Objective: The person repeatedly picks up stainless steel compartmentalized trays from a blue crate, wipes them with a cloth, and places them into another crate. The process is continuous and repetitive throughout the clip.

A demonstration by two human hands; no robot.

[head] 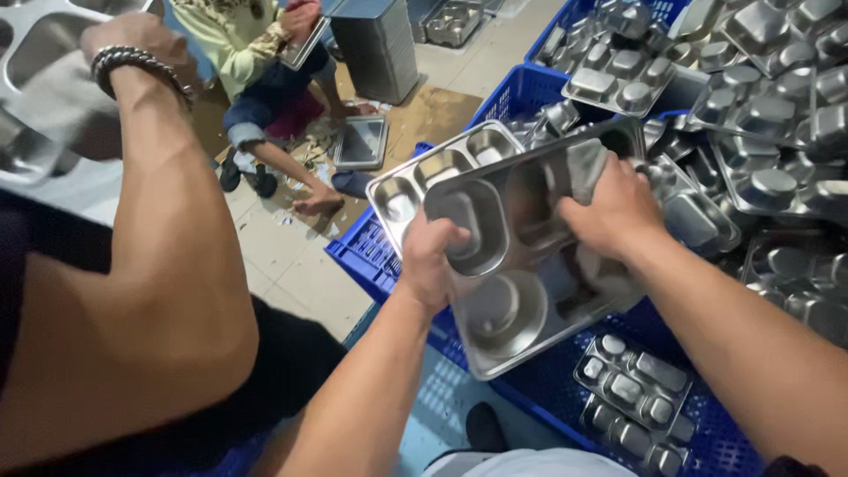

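Steel tray (521, 291) with dips, held tilted over the blue crate (548, 389), left hand (430, 261) closed on its near edge, right hand (614, 212) pressing what looks like a grey cloth (585, 170) inside; may slip, bang onto trays below.

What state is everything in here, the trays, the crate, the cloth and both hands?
Steel tray: held tilted over the crate, compartments facing up.
Left hand: grip closed on the tray's left edge.
Right hand: pressing a grey cloth onto the tray.
Second tray: behind the held one, face up.
Blue crate: open, a few trays lying upside down inside.
Tray pile: heaped upside down, jumbled.
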